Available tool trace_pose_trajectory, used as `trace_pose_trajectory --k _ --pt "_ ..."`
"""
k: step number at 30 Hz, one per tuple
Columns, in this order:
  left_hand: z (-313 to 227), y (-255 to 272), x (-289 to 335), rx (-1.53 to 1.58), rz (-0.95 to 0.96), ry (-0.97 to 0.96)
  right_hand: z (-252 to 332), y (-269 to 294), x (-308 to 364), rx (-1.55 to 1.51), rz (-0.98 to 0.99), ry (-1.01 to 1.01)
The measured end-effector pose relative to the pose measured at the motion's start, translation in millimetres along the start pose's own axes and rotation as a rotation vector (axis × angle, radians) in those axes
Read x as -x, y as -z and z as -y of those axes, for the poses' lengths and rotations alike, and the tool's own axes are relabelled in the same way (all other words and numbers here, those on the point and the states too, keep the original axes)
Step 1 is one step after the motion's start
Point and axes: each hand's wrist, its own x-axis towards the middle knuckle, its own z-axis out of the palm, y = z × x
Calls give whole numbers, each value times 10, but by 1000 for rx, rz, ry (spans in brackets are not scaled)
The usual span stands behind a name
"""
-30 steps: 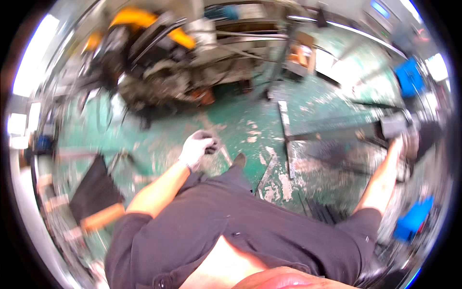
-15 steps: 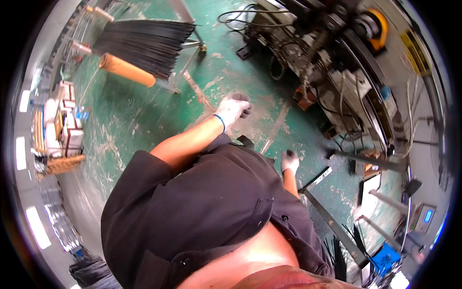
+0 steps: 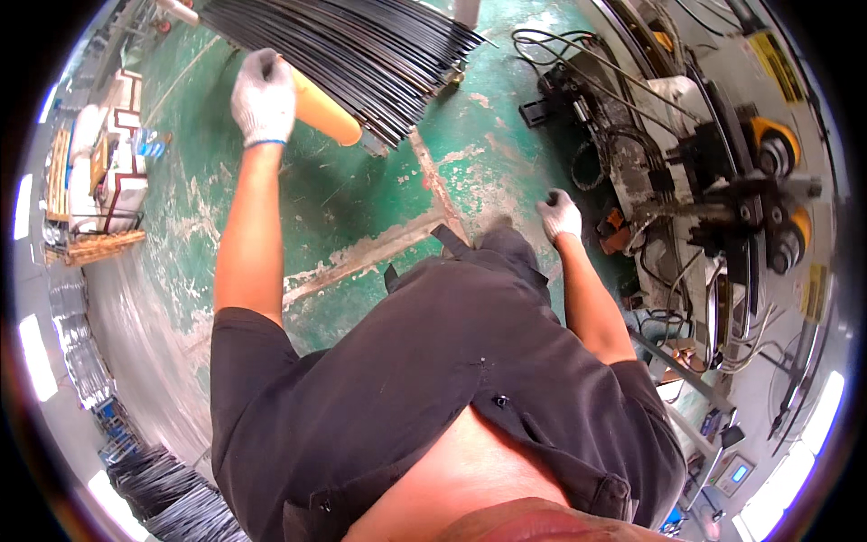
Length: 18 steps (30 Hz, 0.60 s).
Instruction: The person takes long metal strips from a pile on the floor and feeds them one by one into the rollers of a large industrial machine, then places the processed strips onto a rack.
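The left hand (image 3: 264,98) is extended forward, its arm (image 3: 250,235) nearly straight; the right hand (image 3: 560,217) is held lower, loosely curled.

The upper end of the orange roller (image 3: 325,112) is hidden behind the gloved left hand (image 3: 264,98) — whether it is gripped cannot be told. The black rods (image 3: 370,65) and the machine (image 3: 755,194) at the right are cut off by the top edge, the palm of the right hand (image 3: 561,218) is hidden, and the display (image 3: 740,473) of the small box is too small to be read.

Worn green floor (image 3: 361,203); grey wall (image 3: 32,285); bright light panel (image 3: 38,357).
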Motion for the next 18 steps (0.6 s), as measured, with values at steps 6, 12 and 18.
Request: trace_pose_trajectory --k 6,12,18 --pt "915 -343 -661 -500 -8 -199 2085 -698 -1218 38 210 256" --pt "1004 -641 -947 -439 -124 -308 3470 -1837 -2503 237 181 379" --pt "1067 -787 -1097 -553 -62 -326 4367 -2622 -3142 275 -28 329"
